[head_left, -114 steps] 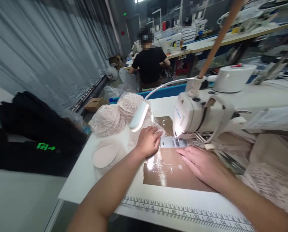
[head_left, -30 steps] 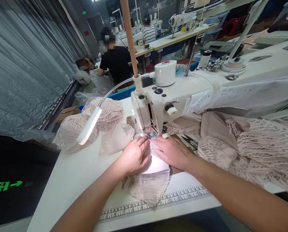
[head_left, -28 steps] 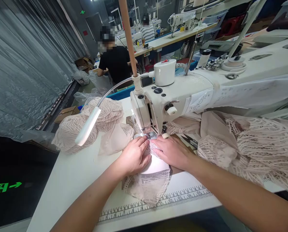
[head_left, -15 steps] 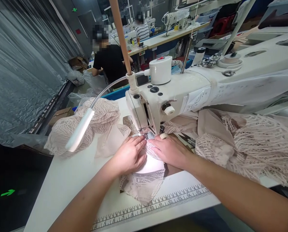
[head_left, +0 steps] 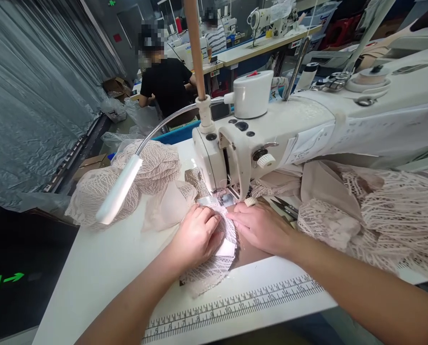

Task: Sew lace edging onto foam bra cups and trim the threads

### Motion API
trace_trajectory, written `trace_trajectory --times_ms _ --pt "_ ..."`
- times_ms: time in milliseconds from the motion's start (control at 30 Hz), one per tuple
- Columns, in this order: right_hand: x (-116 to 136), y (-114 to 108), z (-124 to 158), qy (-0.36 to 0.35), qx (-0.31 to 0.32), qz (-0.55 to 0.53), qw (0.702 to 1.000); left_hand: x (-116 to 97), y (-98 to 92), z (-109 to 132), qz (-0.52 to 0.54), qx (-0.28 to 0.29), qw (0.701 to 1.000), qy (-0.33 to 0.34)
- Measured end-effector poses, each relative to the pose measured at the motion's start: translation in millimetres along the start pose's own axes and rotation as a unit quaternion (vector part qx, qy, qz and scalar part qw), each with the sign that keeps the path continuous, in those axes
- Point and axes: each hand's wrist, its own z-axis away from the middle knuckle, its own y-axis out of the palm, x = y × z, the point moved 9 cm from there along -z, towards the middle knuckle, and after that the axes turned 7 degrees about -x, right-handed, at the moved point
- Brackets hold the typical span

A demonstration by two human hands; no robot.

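Observation:
A pale beige lace piece lies under the sewing machine's needle area, with a plain white layer showing over part of it. My left hand presses on the lace from the left, fingers bent and drawn together, gripping it. From the right, my right hand holds the curved lace edge at its fingertips, the thumb close to the forefinger. Both hands are just in front of the presser foot, which is partly hidden by the machine head. A lit lamp shines on the work.
Lace cups are piled at left, beside a loose sheer piece. Black scissors lie near my right wrist, with heaped lace beyond. A printed ruler runs along the table's front. Two people sit at machines behind.
My left fingers have gone from flatter to more bent. The lace has turned, its curved edge now facing right, and less white layer shows. The view has shifted slightly.

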Motion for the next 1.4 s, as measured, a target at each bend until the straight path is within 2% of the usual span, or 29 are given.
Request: trace_trajectory --times_ms 200,300,433,767,933,1033,1133,1267,1400 --pt "-1.9 -1.0 1.1 0.011 -0.013 -0.026 1.0 5.3 4.2 3.9 0.031 -0.005 0.999 -0.021" --pt "-6.9 -2.6 1.6 0.032 -0.032 -0.042 0.998 11.2 5.6 2.1 0.042 -0.017 0.997 -0.058" --pt "-6.0 0.3 0.4 0.034 -0.019 -0.045 0.998 18.5 8.3 -2.1 0.046 -0.044 0.993 -0.101" --pt "-9.7 0.7 -3.3 0.074 -0.019 -0.019 0.997 27.6 8.9 -1.9 0.085 -0.088 0.984 -0.129" --pt "-16.0 1.9 -7.1 0.103 -0.038 0.015 0.994 28.6 9.2 -1.4 0.096 -0.087 0.984 -0.126" --pt "-14.3 -3.6 -8.8 0.095 -0.062 0.024 0.993 28.5 9.2 -1.4 0.104 -0.087 0.983 -0.122" --pt "-8.4 -10.3 -9.1 0.057 -0.085 0.001 0.995 28.8 9.3 -1.0 0.11 -0.089 0.982 -0.124" --pt "0.7 -0.8 -7.7 -0.013 -0.034 -0.053 0.998 30.9 8.2 0.1 0.122 -0.095 0.979 -0.131" --pt "-4.6 8.3 -7.9 0.011 -0.023 -0.047 0.999 36.1 6.7 1.5 0.152 -0.104 0.972 -0.145"
